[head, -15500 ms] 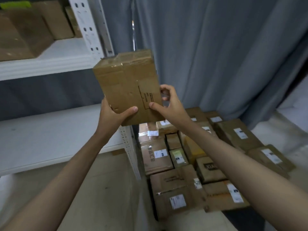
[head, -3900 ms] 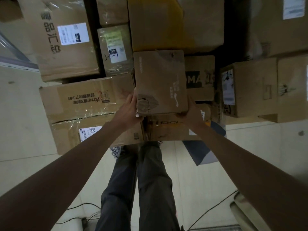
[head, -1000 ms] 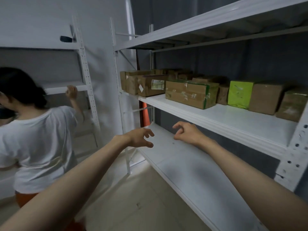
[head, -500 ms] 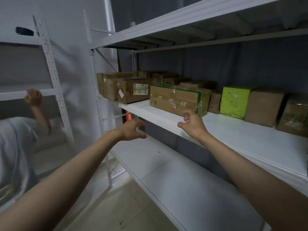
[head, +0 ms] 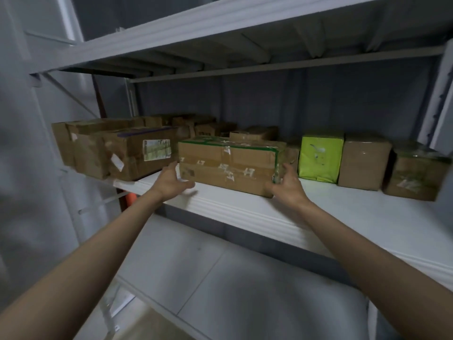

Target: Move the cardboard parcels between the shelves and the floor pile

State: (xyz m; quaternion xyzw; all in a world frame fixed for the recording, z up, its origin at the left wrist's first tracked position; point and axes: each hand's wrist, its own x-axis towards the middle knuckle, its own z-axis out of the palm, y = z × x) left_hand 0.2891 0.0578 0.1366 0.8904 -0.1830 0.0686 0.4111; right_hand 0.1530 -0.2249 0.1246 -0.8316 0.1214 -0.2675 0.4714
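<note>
White metal shelving fills the view against a grey wall, and on its middle shelf [head: 318, 207] lies the long cardboard parcel [head: 226, 166], flat, near the shelf's front edge, edged with green tape and patched with clear tape on its front face. At the parcel's left end, the left hand [head: 171, 181] reaches in with its fingers [head: 172, 168] spread and raised along the end face and the thumb pointing under the lower front corner; whether it already touches the cardboard cannot be told. At the parcel's right end, the right hand [head: 286, 186] cups the front corner, fingers [head: 289, 168] spread and lightly bent against the green-taped end. Just left of the parcel stands a larger brown box [head: 137, 155] bearing a pale label, with more brown boxes [head: 81, 143] packed beside and behind it. Behind the parcel sit smaller brown boxes [head: 255, 133] in shadow. Right of the parcel, near its end, stands a bright green box [head: 320, 155]; beyond that a plain brown box [head: 362, 163], then a taped brown box [head: 414, 175] at the far right. Above the parcel runs the upper shelf [head: 196, 23]; below it lies the bare lower shelf [head: 232, 278].
</note>
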